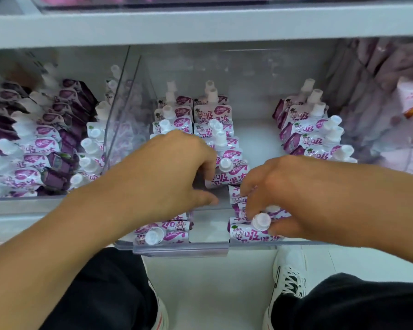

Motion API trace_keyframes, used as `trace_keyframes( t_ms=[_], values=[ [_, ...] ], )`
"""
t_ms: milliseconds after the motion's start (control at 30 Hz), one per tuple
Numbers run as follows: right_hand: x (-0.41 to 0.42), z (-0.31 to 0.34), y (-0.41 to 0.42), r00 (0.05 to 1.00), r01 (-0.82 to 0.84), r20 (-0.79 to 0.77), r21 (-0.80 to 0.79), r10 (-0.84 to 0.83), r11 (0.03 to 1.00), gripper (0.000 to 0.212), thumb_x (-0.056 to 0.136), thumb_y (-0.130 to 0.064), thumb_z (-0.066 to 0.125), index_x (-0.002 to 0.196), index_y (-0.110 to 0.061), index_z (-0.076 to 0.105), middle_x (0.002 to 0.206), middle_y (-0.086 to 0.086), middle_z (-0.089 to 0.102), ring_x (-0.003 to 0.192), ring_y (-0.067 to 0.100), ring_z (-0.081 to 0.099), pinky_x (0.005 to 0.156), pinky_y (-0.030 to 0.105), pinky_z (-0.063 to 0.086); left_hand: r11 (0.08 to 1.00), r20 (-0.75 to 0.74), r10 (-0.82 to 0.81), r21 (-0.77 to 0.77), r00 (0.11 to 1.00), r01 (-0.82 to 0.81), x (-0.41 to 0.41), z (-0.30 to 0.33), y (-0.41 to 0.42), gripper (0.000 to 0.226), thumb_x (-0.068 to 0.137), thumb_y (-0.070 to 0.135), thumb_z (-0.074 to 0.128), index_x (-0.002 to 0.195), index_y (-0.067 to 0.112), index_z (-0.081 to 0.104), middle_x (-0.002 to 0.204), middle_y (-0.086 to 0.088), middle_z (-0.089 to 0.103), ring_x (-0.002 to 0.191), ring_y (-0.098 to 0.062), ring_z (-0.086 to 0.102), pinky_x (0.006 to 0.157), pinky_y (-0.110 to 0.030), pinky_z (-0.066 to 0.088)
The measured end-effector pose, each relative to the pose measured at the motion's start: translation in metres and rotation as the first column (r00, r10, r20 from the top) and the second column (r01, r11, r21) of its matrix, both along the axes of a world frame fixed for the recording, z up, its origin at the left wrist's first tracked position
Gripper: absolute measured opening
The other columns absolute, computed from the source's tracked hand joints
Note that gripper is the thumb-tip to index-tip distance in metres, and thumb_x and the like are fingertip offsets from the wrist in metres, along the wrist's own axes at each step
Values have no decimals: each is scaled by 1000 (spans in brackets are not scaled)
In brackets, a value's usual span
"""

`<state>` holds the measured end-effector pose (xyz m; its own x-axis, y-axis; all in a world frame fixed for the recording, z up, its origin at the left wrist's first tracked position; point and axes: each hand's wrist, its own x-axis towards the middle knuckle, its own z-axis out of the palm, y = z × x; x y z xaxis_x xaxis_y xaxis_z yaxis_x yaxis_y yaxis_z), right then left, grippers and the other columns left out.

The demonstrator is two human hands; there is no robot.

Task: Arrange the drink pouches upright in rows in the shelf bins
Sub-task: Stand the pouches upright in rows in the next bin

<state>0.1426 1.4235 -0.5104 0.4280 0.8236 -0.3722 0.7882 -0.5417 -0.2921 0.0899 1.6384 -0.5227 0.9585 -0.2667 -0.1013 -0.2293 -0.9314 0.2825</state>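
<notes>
Looking down into the shelf point(200, 27), grey front edge running across the top of view. Landmark: the middle bin point(181, 245), clear plastic, with a clear label strip along its front lip.

Left of the middle bin, past a slanted clear divider point(119, 110), a left bin point(22, 198) packed with purple-and-white drink pouches point(34, 153), white caps up, leaning in loose rows. Right of the middle bin, pale pink packets point(391, 91), blurred, can't read them.

Inside the middle bin:
- two rows of pouches at the back-left point(196, 120), mostly upright, caps up
- one row along the right wall point(308, 134), tilted over to the right
- bare white bin floor between those groups
- a few pouches near the front-left point(162, 232), lying almost flat, one cap pointing at the camera

Left hand point(167, 172) is over the front of the back-left rows, fingers curled down onto a pouch point(224, 170) there; whether it's actually gripped, cannot tell, fingertips hidden.

Right hand point(277, 194) is at the front-right of the middle bin, fingers curled round a small stack of pouches point(255, 225), thumb beside one white cap.

Below the middle bin: white floor point(212, 294), black trousers point(100, 294), white sneaker with black pattern point(289, 275).
</notes>
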Motion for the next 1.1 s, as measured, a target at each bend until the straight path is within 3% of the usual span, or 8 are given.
trace_keyframes(
  t_ms=[267,367,433,533,633,800,967,1100],
  values=[
    [6,25,-16,863,432,-209,-166,-460,886,67,77,-67,56,134,-32,51,135,-8,55,106,4,61,95,29,51,949,45,65,306,997,-75,9,-6,-18,39,76,52,77,91,24,54,92,1,62,87,-27,63,72,-34,50],
    [-5,10,-8,758,486,-403,-175,-512,856,20,96,-30,59,114,-22,61,126,10,58,115,27,58,97,37,51,920,96,50,383,994,-83,11,-6,-24,34,84,42,72,82,24,43,81,-2,52,84,-30,61,64,-33,40],
    [-4,6,-3,741,473,-449,-178,-499,863,11,95,-33,56,92,-23,56,116,13,57,110,31,60,93,38,54,902,140,16,425,990,-75,9,-6,-25,24,88,36,68,87,24,48,74,-4,48,82,-30,61,62,-32,36],
    [-9,-5,0,435,690,-638,-218,-636,690,18,85,-44,61,92,-27,57,105,3,60,85,21,68,90,36,58,886,163,-7,458,987,-69,5,-9,-27,15,91,29,66,95,24,52,70,-1,40,74,-30,53,60,-32,33],
    [-4,-8,0,340,742,-694,-216,-634,634,13,88,-41,59,92,-29,57,114,6,65,88,26,73,88,38,58,938,124,53,333,991,-92,8,-11,-29,22,94,35,63,83,23,48,66,0,37,68,-27,45,61,-33,35],
    [-1,-2,1,339,726,-672,-259,-659,637,15,95,-33,55,89,-20,58,70,4,75,71,22,75,76,33,62,987,93,158,28,983,-161,13,-17,-30,22,89,43,67,87,21,69,79,-3,68,80,-29,63,75,-39,52],
    [18,7,0,426,809,-501,-162,-753,565,16,98,-38,47,101,-25,55,118,15,62,87,33,73,85,44,59,960,45,211,-198,976,-199,9,-18,-37,15,90,32,70,97,20,75,78,-1,71,76,-20,67,75,-34,55],
    [25,-2,12,172,890,-747,-161,-643,426,58,93,-51,49,145,-31,35,151,10,34,135,39,39,104,61,39,768,-341,319,-454,884,-452,-6,-6,-31,35,92,39,65,122,24,54,104,12,66,73,-7,64,68,-22,49]
  ],
)
